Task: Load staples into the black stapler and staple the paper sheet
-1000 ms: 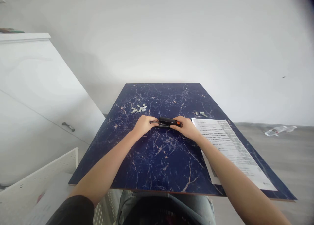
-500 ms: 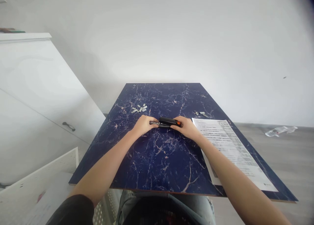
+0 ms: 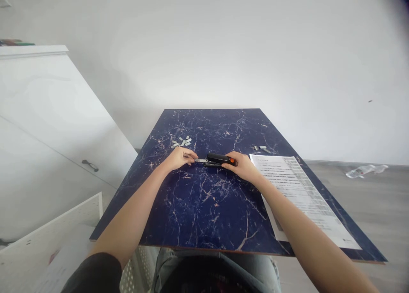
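Note:
A black stapler (image 3: pixel 218 158) with an orange spot lies on its side on the dark blue marbled table, its metal tray (image 3: pixel 201 160) sticking out to the left. My right hand (image 3: pixel 239 164) is closed around the right end of the stapler. At the tray's left tip is my left hand (image 3: pixel 181 158), its fingers bent and slightly apart, the fingertips close to or touching the metal. Just beyond that hand lie several small strips of staples (image 3: pixel 182 141).
Printed sheets of paper (image 3: pixel 297 195) lie on the right side of the table (image 3: pixel 204 216), under my right forearm. A few more staple strips (image 3: pixel 262 148) sit above them. A white cabinet (image 3: pixel 64 114) stands at left. Clear plastic wrapping (image 3: pixel 362 171) is on the floor at right.
My left hand has slid a little to the left, off the body of the metal tray, so more of the tray shows. My right hand and the stapler have hardly moved.

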{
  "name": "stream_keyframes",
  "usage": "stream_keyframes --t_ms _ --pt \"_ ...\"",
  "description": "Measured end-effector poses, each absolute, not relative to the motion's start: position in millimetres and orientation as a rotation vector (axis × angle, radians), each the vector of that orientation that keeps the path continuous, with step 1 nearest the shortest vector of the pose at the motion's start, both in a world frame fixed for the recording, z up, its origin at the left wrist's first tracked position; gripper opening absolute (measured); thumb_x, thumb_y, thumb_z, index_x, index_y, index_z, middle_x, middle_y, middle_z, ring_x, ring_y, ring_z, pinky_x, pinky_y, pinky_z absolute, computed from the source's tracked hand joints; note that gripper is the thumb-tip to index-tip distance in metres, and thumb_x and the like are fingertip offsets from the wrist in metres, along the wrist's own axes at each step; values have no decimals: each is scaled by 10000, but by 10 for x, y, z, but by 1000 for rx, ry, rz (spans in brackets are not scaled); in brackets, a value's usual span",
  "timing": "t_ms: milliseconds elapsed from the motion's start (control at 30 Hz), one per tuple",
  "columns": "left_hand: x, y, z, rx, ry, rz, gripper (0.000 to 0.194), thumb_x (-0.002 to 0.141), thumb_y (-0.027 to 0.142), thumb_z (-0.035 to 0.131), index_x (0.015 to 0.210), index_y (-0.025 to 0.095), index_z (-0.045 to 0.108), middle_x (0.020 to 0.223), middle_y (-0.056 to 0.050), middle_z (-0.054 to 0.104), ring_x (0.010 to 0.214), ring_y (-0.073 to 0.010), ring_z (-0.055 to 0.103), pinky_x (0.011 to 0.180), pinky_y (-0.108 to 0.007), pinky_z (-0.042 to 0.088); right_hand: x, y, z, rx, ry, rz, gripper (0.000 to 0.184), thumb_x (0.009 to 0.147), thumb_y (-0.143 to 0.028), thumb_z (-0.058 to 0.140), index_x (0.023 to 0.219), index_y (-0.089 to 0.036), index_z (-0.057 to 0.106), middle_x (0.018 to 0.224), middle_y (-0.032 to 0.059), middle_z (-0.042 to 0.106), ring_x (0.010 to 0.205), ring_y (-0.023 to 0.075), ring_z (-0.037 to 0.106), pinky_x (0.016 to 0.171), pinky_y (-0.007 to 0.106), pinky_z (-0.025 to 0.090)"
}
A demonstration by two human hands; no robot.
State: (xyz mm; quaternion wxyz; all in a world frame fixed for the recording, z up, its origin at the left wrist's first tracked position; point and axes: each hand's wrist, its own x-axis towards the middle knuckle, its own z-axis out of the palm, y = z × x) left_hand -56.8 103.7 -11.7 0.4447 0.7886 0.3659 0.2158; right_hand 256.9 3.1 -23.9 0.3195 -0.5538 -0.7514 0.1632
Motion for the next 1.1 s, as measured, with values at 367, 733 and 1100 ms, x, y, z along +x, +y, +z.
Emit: stream_keyframes --t_ms 367,733,1100 --pt "-231 894 -213 2048 897 801 171 768 159 803 935 174 769 866 -48 776 820 -184 745 822 -308 609 2562 35 -230 -1436 -1960 448 248 862 -426 697 1029 -244 716 925 39 705 810 209 635 764 334 479" --pt "20 782 -215 1974 933 822 144 743 95 776 869 162 759 811 -36 771 761 -187 739 802 -325 600 2568 44 -230 -1436 -1966 459 300 838 -463 708 1035 -238 736 894 51 683 801 223 625 746 348 482" --pt "25 779 -237 1964 885 825 138 759 119 770 891 156 751 820 -37 771 780 -191 744 811 -319 596 2571 62 -245 -1421 -1965 458 302 831 -446 728 1046 -234 729 892 39 679 796 209 624 756 338 479"
